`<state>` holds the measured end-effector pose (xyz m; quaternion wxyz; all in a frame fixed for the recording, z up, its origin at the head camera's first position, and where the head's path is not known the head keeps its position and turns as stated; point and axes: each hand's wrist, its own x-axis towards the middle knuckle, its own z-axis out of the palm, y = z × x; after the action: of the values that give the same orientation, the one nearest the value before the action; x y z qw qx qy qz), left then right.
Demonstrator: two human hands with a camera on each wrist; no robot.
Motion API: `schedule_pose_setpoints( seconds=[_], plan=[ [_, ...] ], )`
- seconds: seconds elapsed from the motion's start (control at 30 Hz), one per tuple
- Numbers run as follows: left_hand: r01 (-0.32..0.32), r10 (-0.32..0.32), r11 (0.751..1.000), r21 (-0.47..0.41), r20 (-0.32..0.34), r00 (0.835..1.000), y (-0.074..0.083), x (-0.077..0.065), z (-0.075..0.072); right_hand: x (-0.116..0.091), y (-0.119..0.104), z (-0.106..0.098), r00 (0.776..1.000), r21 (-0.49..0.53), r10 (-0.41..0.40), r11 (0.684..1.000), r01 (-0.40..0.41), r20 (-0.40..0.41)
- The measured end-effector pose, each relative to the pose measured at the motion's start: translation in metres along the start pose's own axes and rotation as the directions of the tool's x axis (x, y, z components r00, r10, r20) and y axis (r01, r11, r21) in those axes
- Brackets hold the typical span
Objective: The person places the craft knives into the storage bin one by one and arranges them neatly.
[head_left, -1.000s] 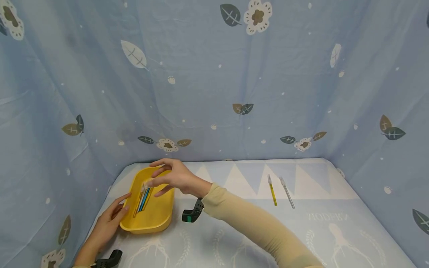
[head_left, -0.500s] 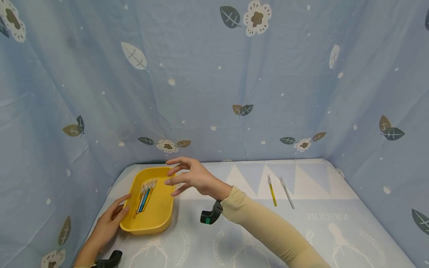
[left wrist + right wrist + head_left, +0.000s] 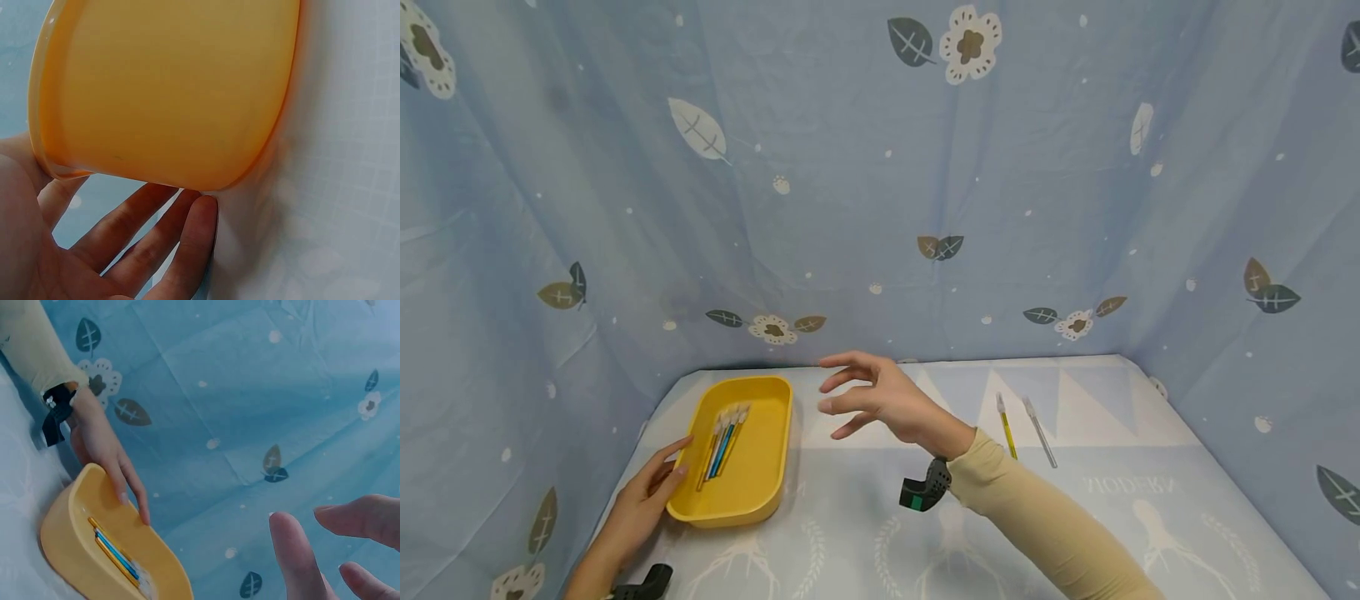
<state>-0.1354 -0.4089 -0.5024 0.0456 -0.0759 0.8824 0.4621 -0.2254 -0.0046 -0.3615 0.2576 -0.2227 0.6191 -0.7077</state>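
My left hand holds the near left side of a yellow plastic tray. In the left wrist view, some fingers lie against the outside of the tray wall, while part of the hand reaches over the rim. Several slim craft knives, gold and blue with clear caps, lie side by side inside the tray's left half. To the right of the tray, my right hand hovers over the table with spread, slightly bent fingers and nothing between them.
A yellow craft knife and a silver craft knife lie on the table at the right, beyond my right forearm. Patterned blue curtains hang behind and on both sides of the table.
My right hand has moved from over the tray to the right, leaving the craft knives lying in it. My left hand and the tray stay in place.
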Motion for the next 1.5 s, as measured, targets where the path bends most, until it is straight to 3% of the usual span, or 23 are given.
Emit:
schedule_pose_setpoints(
  seconds=[0.73,1.1,1.5],
  plan=[
    [0.022,-0.023,0.999,0.025,0.003,1.000,-0.002,0.003,0.001,-0.065,0.012,-0.067,0.993,-0.079,-0.041,0.996,0.032,-0.113],
    [0.048,-0.048,0.999,0.016,0.006,0.999,-0.002,0.004,0.002,-0.094,0.027,-0.116,0.981,-0.158,-0.025,0.987,-0.006,-0.194],
    [0.066,-0.066,0.998,0.015,0.016,0.998,-0.003,0.006,0.002,-0.112,0.051,-0.159,0.949,-0.200,0.006,0.977,-0.073,-0.314]
  ],
)
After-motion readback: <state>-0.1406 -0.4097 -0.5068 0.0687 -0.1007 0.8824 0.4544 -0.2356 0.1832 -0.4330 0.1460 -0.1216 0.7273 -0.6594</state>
